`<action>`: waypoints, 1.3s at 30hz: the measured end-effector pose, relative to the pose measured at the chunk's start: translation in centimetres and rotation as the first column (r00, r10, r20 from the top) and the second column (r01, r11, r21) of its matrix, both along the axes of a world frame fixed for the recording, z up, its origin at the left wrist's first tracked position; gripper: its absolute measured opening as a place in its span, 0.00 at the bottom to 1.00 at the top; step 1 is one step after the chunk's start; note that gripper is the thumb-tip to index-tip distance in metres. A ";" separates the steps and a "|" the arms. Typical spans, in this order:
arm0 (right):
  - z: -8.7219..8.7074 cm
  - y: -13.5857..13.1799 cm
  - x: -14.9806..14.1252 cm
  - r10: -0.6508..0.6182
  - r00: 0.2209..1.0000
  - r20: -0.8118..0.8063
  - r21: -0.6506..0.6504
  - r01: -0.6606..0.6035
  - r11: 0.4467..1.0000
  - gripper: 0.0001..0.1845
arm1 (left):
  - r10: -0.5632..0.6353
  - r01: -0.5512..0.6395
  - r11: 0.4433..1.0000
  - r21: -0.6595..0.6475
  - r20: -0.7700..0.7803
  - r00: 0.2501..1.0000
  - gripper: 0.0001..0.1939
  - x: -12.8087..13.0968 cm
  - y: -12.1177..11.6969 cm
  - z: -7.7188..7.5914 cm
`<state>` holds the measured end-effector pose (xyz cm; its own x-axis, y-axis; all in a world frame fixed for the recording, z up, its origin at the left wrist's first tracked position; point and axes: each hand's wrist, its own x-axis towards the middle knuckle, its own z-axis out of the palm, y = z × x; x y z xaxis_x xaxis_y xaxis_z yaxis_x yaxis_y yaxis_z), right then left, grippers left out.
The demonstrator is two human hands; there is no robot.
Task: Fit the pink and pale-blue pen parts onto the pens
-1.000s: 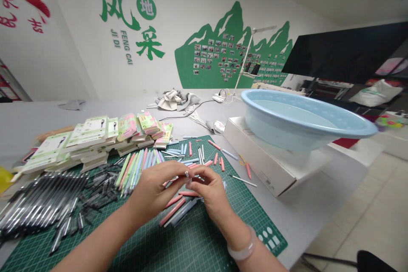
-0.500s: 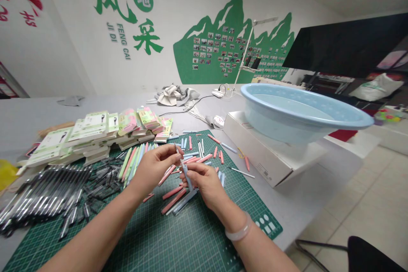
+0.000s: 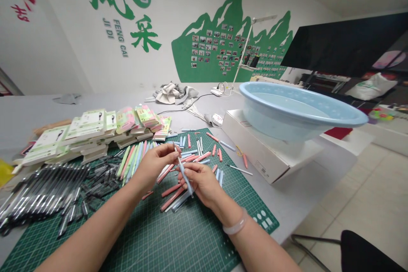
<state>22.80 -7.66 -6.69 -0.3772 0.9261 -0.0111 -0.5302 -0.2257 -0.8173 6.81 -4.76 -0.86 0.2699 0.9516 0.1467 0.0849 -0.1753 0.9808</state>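
Over the middle of the cutting mat, my left hand (image 3: 158, 162) pinches the upper part of a thin pen refill (image 3: 176, 151) between thumb and fingers. My right hand (image 3: 204, 182) grips a light blue pen barrel (image 3: 184, 174), slanted and in line with the refill. How far the refill sits inside the barrel is hard to make out. Below both hands lie pink pen barrels (image 3: 172, 199) and pale blue ones (image 3: 181, 202). Just left of my left hand is a row of green, pink and blue pens (image 3: 132, 159).
A green cutting mat (image 3: 143, 238) covers the near table. Black-and-clear pens (image 3: 47, 187) and black caps (image 3: 102, 178) lie left, with stacked boxes (image 3: 86, 129) behind. A blue basin (image 3: 274, 114) rests on a white carton (image 3: 251, 148) at right. White refills (image 3: 240, 170) lie nearby.
The refill and blue barrel now line up straighter, with more of the barrel showing below my right fingers. Both hands keep their grips, and the view has shifted slightly.
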 end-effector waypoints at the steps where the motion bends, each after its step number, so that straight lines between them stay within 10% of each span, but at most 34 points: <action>1: 0.1 0.0 0.0 -0.002 1.000 -0.019 -0.009 0.002 1.000 0.15 | 0.007 -0.007 1.000 -0.017 0.030 1.000 0.11 0.0 0.1 0.0; 24: 0.2 0.2 -0.3 0.041 0.988 -0.152 0.003 -0.041 0.999 0.09 | -0.143 0.189 0.955 -0.226 0.205 0.968 0.10 0.6 -0.2 -0.8; 39: -0.4 0.3 0.4 -0.018 0.995 0.094 0.013 0.017 1.000 0.16 | 0.111 -0.051 0.978 -0.204 0.295 0.949 0.14 -2.0 1.4 0.0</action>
